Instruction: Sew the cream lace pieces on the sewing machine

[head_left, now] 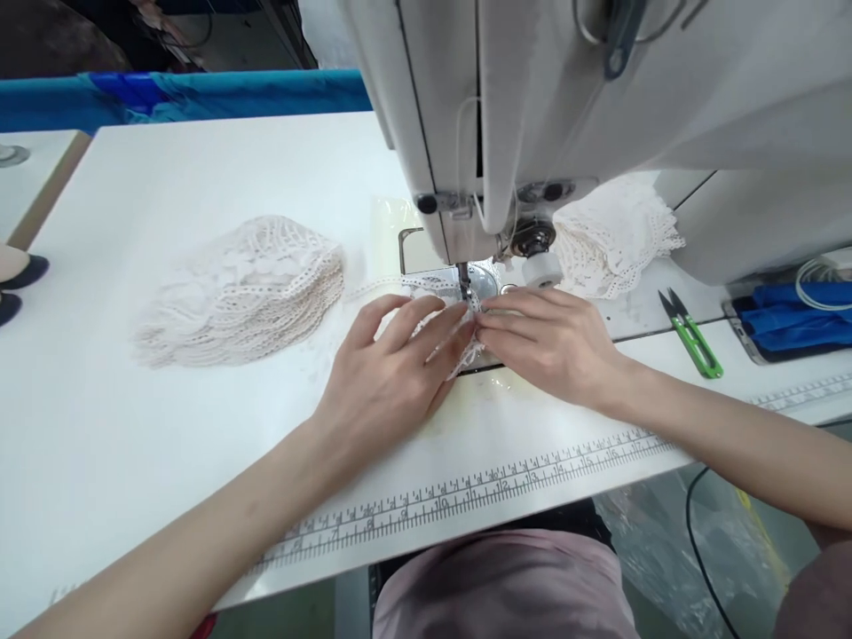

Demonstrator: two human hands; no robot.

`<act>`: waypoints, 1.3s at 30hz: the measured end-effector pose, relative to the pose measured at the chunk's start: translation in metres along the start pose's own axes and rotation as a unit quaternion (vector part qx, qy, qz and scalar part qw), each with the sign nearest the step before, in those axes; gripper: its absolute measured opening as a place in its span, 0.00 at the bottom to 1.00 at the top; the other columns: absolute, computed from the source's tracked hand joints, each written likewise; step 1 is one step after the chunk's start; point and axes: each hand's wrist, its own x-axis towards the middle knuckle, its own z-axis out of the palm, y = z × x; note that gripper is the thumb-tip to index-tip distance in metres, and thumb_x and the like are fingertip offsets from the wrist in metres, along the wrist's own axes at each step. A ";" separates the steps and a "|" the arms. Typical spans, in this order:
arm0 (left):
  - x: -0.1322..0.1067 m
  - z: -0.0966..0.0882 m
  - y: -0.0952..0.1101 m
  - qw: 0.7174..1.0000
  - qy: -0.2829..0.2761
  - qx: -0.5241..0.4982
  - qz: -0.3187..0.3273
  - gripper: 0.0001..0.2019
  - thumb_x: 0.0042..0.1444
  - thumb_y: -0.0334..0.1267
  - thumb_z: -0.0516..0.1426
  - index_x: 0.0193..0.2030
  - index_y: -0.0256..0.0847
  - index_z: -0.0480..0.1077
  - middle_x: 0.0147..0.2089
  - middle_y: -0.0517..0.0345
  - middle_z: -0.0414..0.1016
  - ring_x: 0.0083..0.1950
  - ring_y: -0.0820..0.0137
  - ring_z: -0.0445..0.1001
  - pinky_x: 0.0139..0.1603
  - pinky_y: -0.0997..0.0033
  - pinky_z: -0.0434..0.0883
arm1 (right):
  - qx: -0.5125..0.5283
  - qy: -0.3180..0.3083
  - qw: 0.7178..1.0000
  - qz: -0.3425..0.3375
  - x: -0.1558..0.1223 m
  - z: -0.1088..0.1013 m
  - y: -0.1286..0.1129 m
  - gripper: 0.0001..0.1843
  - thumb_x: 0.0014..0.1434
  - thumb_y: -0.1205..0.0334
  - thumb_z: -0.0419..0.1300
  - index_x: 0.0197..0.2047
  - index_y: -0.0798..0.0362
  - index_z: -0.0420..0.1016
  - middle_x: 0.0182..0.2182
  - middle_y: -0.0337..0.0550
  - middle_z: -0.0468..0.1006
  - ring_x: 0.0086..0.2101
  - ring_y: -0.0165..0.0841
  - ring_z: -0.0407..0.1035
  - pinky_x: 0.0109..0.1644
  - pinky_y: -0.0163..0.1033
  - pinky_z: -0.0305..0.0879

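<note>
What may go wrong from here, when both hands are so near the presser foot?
The left hand and right hand are close to the presser foot, so either might get hurt. The lace between them could pucker or slip. The snips, near the right forearm, might get knocked.

A white desk [219, 453] spreads beneath and around the left grip [392, 359], its surface glinting. Beyond the grip, blue cloth [266, 93] runs along the desk's far side, with dim floor [256, 44] past it; well to the grip's left stands another white tabletop [30, 177] with a brown edge.
</note>
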 end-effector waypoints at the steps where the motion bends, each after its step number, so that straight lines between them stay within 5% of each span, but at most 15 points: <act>1: -0.001 -0.001 0.000 1.000 -0.008 -0.005 0.003 0.14 0.62 0.31 0.54 0.54 0.37 0.71 0.54 0.50 0.77 0.54 0.58 0.75 0.51 0.53 0.70 | 0.003 -0.003 1.000 -0.002 -0.001 0.000 0.000 0.12 0.63 0.73 0.56 0.37 0.52 0.80 0.42 0.37 0.83 0.45 0.33 0.76 0.48 0.40 0.73; 9: -0.004 -0.001 -0.004 0.999 -0.034 -0.029 0.005 0.16 0.63 0.29 0.53 0.57 0.37 0.68 0.55 0.49 0.77 0.58 0.60 0.74 0.58 0.52 0.68 | 0.015 -0.023 1.000 0.010 -0.002 -0.002 -0.001 0.10 0.64 0.70 0.56 0.41 0.52 0.80 0.44 0.36 0.82 0.48 0.30 0.75 0.57 0.40 0.70; 39: 0.002 0.011 -0.016 0.999 -0.008 -0.035 -0.021 0.15 0.65 0.31 0.51 0.56 0.39 0.69 0.54 0.51 0.77 0.55 0.61 0.76 0.61 0.45 0.64 | -0.002 -0.021 1.000 0.017 0.002 0.007 0.004 0.13 0.67 0.66 0.53 0.45 0.57 0.79 0.45 0.43 0.82 0.45 0.32 0.77 0.58 0.43 0.68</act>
